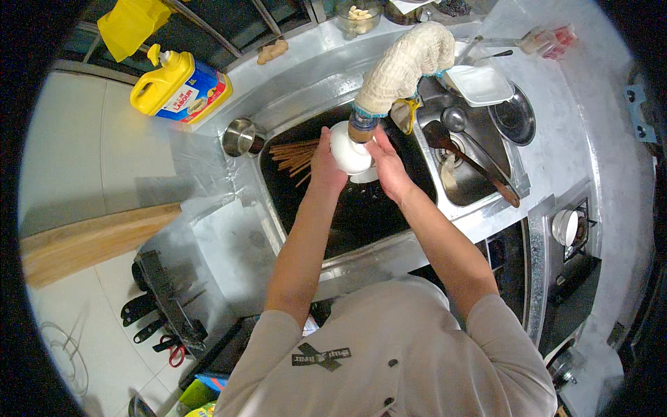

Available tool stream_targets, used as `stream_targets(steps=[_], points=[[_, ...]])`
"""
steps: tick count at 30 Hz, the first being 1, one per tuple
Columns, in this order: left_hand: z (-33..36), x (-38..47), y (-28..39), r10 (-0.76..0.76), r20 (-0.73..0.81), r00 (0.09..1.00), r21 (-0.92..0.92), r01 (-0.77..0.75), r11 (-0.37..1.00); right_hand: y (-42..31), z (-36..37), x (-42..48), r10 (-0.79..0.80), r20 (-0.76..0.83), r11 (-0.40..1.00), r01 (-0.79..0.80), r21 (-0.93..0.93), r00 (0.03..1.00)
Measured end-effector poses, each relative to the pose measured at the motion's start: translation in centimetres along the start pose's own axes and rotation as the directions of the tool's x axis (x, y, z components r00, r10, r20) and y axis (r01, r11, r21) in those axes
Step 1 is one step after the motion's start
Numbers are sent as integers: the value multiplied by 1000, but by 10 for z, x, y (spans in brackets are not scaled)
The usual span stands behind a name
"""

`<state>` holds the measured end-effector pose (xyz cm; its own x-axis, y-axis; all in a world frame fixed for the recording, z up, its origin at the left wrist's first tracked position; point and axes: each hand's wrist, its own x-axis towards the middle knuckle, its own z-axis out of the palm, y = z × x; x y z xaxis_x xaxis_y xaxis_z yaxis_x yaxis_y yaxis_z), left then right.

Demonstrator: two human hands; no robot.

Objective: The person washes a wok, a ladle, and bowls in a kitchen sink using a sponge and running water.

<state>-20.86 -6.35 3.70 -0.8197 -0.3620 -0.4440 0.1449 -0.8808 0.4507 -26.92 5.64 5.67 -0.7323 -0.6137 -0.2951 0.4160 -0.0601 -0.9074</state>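
Observation:
Over the large sink basin (359, 224) my left hand (329, 166) and my right hand (388, 166) hold a round white bowl (348, 154) from either side. The bowl is right under the tap's nozzle (363, 127), which covers part of it. Another white rim (366, 176) shows just below the bowl; I cannot tell whether it belongs to a second dish. Beside my left hand lies a bundle of wooden chopsticks (293, 156). A cream knitted sleeve (404, 68) wraps the tap's neck. My fingers under the bowl are partly hidden.
The smaller basin at right holds a ladle (454, 120) and a wooden spatula (458, 148). White plastic container (482, 86) and dark lid (513, 114) sit behind it. A metal cup (239, 136) and yellow detergent jug (180, 91) stand left; a knife rack (172, 307) is nearer.

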Motion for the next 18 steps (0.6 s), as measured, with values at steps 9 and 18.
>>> stream_targets(steps=[9, 18], points=[[22, -30, -11, 307, 462, 832, 880, -473, -44, -26, -16, -17, 286, 99, 934, -300, 196, 953], [25, -44, -3, -104, 622, 776, 649, -585, -486, -9, -26, 1, 222, -153, 974, -211, 88, 963]])
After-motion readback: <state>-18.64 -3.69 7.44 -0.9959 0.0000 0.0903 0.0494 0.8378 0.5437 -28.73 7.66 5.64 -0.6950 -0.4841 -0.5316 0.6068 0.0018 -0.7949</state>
